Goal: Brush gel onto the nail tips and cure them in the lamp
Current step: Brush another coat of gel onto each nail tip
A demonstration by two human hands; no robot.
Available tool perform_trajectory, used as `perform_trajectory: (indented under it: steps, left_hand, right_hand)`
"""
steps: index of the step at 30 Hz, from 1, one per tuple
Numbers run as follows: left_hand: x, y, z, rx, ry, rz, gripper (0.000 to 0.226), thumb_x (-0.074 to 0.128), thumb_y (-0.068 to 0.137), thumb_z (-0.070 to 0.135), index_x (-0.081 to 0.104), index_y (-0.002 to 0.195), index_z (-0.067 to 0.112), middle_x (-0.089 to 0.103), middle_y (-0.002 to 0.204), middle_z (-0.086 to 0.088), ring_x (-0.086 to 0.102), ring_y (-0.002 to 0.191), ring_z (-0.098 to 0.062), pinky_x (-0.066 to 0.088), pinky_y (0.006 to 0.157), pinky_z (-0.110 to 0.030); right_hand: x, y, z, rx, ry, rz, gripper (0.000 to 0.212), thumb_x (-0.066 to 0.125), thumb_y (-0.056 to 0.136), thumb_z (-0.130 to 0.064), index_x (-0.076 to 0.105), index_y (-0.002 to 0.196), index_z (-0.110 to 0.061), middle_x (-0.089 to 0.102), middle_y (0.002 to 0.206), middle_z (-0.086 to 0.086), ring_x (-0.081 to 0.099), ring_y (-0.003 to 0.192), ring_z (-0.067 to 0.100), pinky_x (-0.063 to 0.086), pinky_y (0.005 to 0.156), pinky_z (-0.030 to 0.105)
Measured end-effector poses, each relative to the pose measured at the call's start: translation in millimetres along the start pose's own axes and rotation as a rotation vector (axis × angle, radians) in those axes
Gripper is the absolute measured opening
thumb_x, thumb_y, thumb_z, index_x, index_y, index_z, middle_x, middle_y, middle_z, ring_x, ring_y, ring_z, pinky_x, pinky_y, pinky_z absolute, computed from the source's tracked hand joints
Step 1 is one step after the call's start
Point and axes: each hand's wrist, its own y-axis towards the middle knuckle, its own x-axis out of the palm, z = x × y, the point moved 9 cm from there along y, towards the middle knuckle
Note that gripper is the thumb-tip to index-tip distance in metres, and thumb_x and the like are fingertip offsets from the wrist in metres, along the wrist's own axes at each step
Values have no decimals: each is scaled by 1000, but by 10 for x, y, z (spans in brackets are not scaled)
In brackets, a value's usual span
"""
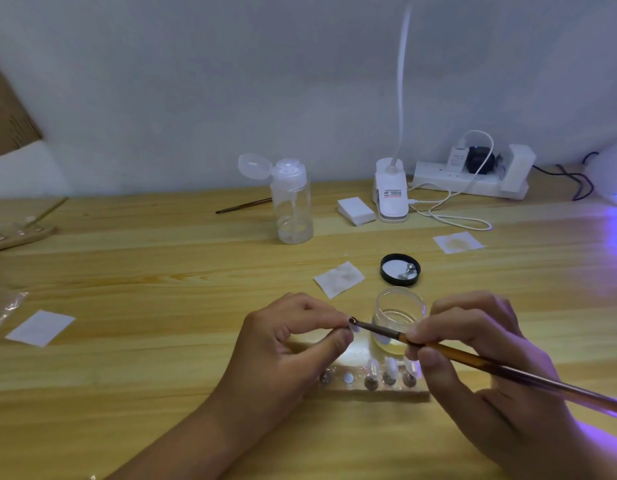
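Note:
My left hand pinches a small clear nail tip on its holder between thumb and fingers. My right hand grips an amber-handled brush, whose metal end reaches the nail tip. Just behind the brush stands an open clear gel jar. Below my hands lies a clear stand with several nail tips upright on metal pegs. The curing lamp shows only as a white shape with purple glow at the far right edge.
The jar's black lid lies behind the jar. Used wipes, a pad stack, a pump bottle, a spare brush, a clip lamp and a power strip sit farther back. Paper lies left.

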Motion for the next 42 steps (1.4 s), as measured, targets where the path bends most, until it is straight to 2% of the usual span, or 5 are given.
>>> perform_trajectory:
  steps: [11,16,20,26,42]
  left_hand:
    - [-1,1,5,-45,-22,-1,10,74,74,19,80,77,27,73,81,12,68,84,-7,40,74,-7]
    - [1,-2,-8,-47,-19,-11,13,73,76,19,78,76,30,73,82,12,68,86,-8,41,73,-8]
    - [8,-11,-21,-55,-17,-14,11,73,75,19,80,78,27,73,81,11,67,84,-7,40,73,-8]
    - [10,-9,-35,-66,-29,-16,10,73,75,20,81,77,27,73,81,12,67,85,-6,40,72,-7]
    - [-5,-15,-117,-65,-15,-2,13,76,78,27,78,87,36,75,83,16,69,87,-9,46,72,-22]
  right_hand:
    - [21,4,7,2,9,-6,18,53,98,-42,65,92,-31,66,81,-4,55,90,15,42,83,24]
    - [-37,-19,36,35,103,26,11,59,81,-23,63,82,-33,62,81,-1,57,83,28,44,76,36]
    - [24,3,23,10,48,-4,16,55,96,-39,64,96,-26,67,82,-1,58,88,18,45,80,34]
    - [-7,-15,29,31,85,1,10,59,78,-20,66,82,-26,62,80,0,59,81,24,47,73,39]
    - [23,3,85,40,119,18,23,54,99,-45,68,92,-28,65,90,3,66,81,28,52,68,50]
